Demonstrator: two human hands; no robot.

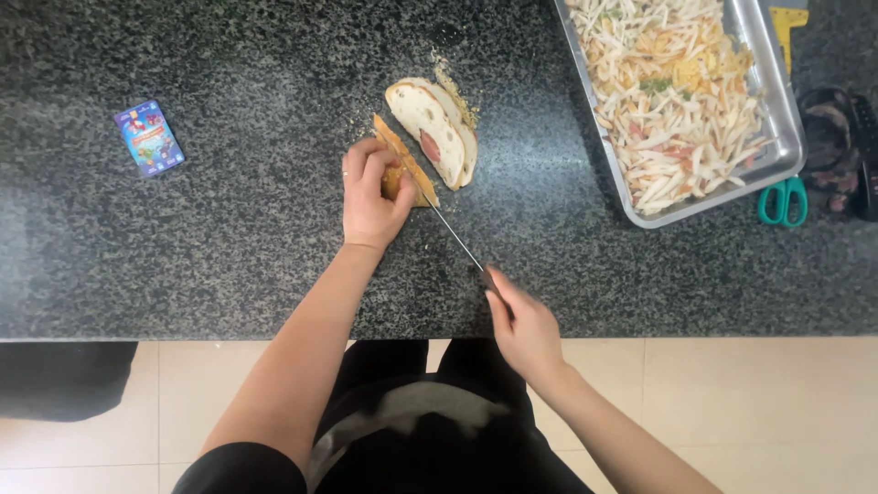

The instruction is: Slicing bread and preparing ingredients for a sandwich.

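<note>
On the dark speckled counter my left hand presses down on a golden-brown end piece of bread. My right hand grips the handle of a long knife, whose blade runs up to the piece under my left fingers. Just right of it lie two cut slices of filled bread, pale inside with a pink centre, leaning on each other. Crumbs are scattered around them.
A metal tray heaped with thin pale and orange strips sits at the top right. Green-handled scissors lie by its corner, dark sandals beyond. A small blue packet lies at the left. The counter's front edge is near my body.
</note>
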